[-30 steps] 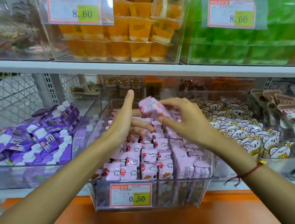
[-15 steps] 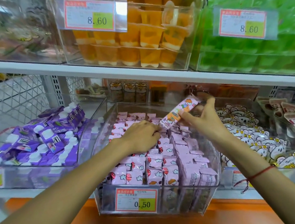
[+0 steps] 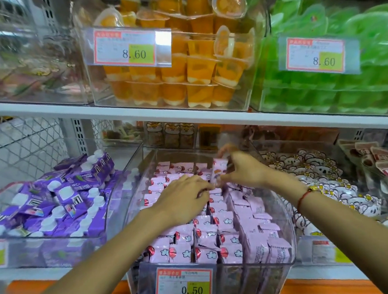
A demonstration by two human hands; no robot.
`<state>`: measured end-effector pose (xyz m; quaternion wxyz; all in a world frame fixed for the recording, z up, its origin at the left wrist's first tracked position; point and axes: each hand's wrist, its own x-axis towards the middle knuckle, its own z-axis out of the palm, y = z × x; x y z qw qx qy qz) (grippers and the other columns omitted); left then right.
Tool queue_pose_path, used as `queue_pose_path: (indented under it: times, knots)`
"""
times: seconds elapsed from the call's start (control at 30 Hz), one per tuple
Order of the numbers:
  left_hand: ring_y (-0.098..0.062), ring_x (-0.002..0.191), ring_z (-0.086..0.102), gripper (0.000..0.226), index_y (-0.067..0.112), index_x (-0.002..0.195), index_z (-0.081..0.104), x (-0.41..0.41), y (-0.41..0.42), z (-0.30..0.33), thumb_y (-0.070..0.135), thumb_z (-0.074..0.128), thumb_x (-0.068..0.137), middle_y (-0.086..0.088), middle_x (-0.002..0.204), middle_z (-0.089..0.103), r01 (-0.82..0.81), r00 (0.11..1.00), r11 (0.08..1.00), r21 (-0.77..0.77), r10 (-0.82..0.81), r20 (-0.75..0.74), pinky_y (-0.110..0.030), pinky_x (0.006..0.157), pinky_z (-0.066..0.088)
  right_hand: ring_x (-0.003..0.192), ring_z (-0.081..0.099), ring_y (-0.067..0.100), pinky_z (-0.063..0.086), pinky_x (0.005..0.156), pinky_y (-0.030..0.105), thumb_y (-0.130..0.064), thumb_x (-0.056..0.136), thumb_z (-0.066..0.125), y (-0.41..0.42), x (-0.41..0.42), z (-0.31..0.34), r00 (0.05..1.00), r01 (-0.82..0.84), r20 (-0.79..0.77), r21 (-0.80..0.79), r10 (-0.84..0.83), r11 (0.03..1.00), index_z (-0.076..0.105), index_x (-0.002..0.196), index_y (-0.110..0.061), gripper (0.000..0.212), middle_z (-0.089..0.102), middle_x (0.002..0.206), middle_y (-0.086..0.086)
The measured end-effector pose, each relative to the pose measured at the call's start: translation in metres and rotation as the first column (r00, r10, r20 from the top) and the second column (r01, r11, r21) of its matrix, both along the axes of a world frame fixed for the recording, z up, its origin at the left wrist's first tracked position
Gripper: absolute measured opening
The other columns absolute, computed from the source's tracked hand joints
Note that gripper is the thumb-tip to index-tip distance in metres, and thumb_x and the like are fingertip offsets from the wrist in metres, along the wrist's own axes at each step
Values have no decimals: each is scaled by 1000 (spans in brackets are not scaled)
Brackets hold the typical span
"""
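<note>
Pink packet [image 3: 218,171] lowered, upright in right grip [image 3: 246,172].

pink packet [image 3: 218,171], red balloon print; purple cartons [image 3: 60,201].

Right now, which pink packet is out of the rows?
The packet the right hand pinches upright at the back of the bin; other packets lie packed in rows.

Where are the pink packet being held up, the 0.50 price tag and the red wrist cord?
pink packet [image 3: 219,171]: head view, its upright front face.
0.50 price tag [image 3: 184,284]: head view, its middle.
red wrist cord [image 3: 302,198]: head view, strand across the wrist.
</note>
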<state>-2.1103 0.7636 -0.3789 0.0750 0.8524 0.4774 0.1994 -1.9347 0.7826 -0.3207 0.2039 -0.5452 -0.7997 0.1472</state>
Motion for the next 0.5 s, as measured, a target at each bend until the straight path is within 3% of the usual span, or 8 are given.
queue_pose_path:
  times: [0.13,0.27,0.37,0.43,0.5]
  knots:
    - [-19,116,47,34,31,129,54,1,-5,4,30,38,99,5,128,54,-31,999,999,11,30,43,-31,88,37,98,59,16,47,89,30,-14,89,61,2,-4,-10,975,-61,210,-76,76,995,65,115,-15,26,65,111,2]
    - [-13,111,40,32,25,124,56,1,-2,6,26,40,97,7,130,49,-13,1000,1000,0,13,-1,-28,84,35,92,53,16,40,79,24,-3,91,45,2,-6,-9,934,-96,325,-178,150,979,61,126,-25,44,61,97,-3]
    - [-20,114,45,30,24,121,53,3,3,7,27,40,95,1,126,52,-8,1000,997,-72,6,-21,-32,82,39,107,57,18,44,90,27,0,89,45,7,-1,-3,961,-63,254,-191,111,980,58,128,-18,44,61,120,3]
    - [-24,106,51,30,24,122,51,4,4,5,29,38,95,-2,118,56,-14,1000,997,-79,13,-25,-30,75,36,113,56,18,43,92,25,-3,90,49,13,3,-3,983,-6,184,-104,25,995,58,125,-13,38,61,125,4]
    - [-24,105,52,31,24,123,50,4,4,3,28,36,96,0,111,56,-9,1000,999,-53,8,-9,-29,73,32,113,55,18,44,92,27,-9,91,51,20,5,-5,975,77,208,-12,-73,997,59,122,-17,33,60,126,1]
